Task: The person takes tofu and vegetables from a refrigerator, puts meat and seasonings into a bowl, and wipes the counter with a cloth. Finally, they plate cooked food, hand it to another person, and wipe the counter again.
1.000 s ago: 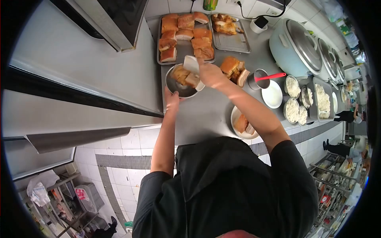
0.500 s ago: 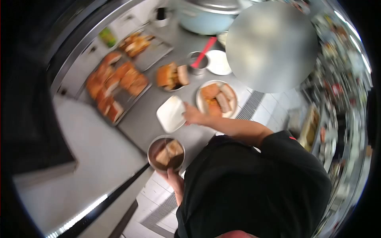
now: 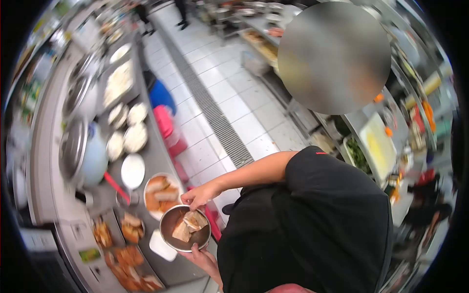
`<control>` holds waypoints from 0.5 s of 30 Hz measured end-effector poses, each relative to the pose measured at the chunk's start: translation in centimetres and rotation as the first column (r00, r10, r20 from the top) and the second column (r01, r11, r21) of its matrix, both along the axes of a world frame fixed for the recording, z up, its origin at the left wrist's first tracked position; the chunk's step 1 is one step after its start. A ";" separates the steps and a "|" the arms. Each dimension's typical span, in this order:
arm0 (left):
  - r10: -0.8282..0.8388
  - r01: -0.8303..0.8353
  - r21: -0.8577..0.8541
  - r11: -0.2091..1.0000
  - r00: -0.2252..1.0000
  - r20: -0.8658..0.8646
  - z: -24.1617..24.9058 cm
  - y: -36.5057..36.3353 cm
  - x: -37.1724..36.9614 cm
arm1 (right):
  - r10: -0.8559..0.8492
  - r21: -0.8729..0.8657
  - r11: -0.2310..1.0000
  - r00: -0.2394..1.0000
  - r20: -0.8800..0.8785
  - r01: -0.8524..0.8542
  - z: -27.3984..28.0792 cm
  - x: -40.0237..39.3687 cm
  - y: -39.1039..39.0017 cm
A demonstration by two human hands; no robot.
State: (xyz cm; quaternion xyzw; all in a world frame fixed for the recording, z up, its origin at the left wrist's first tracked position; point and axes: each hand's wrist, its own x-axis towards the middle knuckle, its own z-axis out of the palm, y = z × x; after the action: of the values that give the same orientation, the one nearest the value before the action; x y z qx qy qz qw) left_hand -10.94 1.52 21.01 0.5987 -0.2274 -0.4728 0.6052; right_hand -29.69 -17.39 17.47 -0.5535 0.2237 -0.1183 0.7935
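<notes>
A round metal bowl (image 3: 168,234) holds two pale brown pieces of meat (image 3: 188,225). From below, my left hand (image 3: 202,259) grips the bowl's near side, its thumb over the rim. My right hand (image 3: 199,195) has its fingers closed at the bowl's far rim. Beside the bowl, a white square dish (image 3: 162,245) lies on the steel counter (image 3: 178,269). Just beyond is a round white plate (image 3: 149,209) of browned slabs and a pale roll-shaped piece. A smaller bowl of browned pieces (image 3: 132,228) stands to the left.
Trays of browned slabs (image 3: 128,266) and pieces (image 3: 102,233) sit at lower left. A cup with a red-handled utensil (image 3: 116,187), a white plate (image 3: 133,171), a large lidded pot (image 3: 80,151) and several white-filled bowls (image 3: 135,137) line the counter. Two people's legs (image 3: 181,13) show far off.
The view has swung round to show the aisle. My right hand has let go of the white dish and taken hold of the bowl's rim. The bowl is now beside the plate of slabs.
</notes>
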 end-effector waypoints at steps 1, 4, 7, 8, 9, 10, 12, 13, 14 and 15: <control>-0.108 0.109 0.025 0.994 0.994 -0.024 0.2 -1.4 -1.9 | -0.107 -0.102 0.989 0.994 0.011 0.107 0.7 -4.0 0.5; -0.400 0.396 -0.075 0.915 0.916 -0.043 0.6 -5.6 -9.6 | -0.338 -0.208 0.920 0.941 0.012 0.333 5.0 -17.2 3.5; -0.616 0.612 -0.100 0.784 0.787 -0.012 -1.9 -7.9 -18.5 | -0.652 -0.153 0.752 0.758 -0.026 0.641 3.5 -28.5 8.6; -0.653 0.649 -0.106 0.753 0.757 -0.005 -2.2 -8.2 -21.9 | -0.688 -0.158 0.719 0.726 -0.018 0.677 2.9 -32.1 10.7; -0.683 0.670 -0.131 0.731 0.717 -0.142 -1.7 -8.2 -26.1 | -0.783 -0.128 0.618 0.622 -0.012 0.775 2.3 -35.5 13.0; -0.699 0.689 -0.149 0.710 0.661 -0.274 -1.6 -7.9 -29.4 | -0.862 -0.092 0.505 0.506 -0.008 0.858 1.6 -38.6 15.5; -0.754 0.766 -0.105 0.634 0.583 -0.302 -2.6 -10.5 -34.9 | -0.949 -0.031 0.315 0.315 -0.023 0.948 1.5 -46.2 18.5; -0.761 0.785 -0.049 0.618 0.582 -0.286 -2.9 -10.5 -37.9 | -0.981 -0.013 0.193 0.193 -0.025 0.981 2.1 -49.1 21.0; -0.767 0.797 0.004 0.603 0.582 -0.270 -3.1 -10.7 -40.6 | -0.997 0.001 0.072 0.072 -0.027 0.997 2.7 -52.0 23.2; -0.778 0.808 0.000 0.589 0.566 -0.273 -3.4 -10.8 -43.0 | -0.999 0.031 -0.037 -0.036 -0.026 0.999 2.7 -54.9 25.4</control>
State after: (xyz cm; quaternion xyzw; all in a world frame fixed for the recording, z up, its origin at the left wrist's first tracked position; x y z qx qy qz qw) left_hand -53.89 -9.31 17.65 0.4061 -0.3658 -0.7770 0.3123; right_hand -84.63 8.04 20.22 -0.2069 0.5543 -0.6499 0.4770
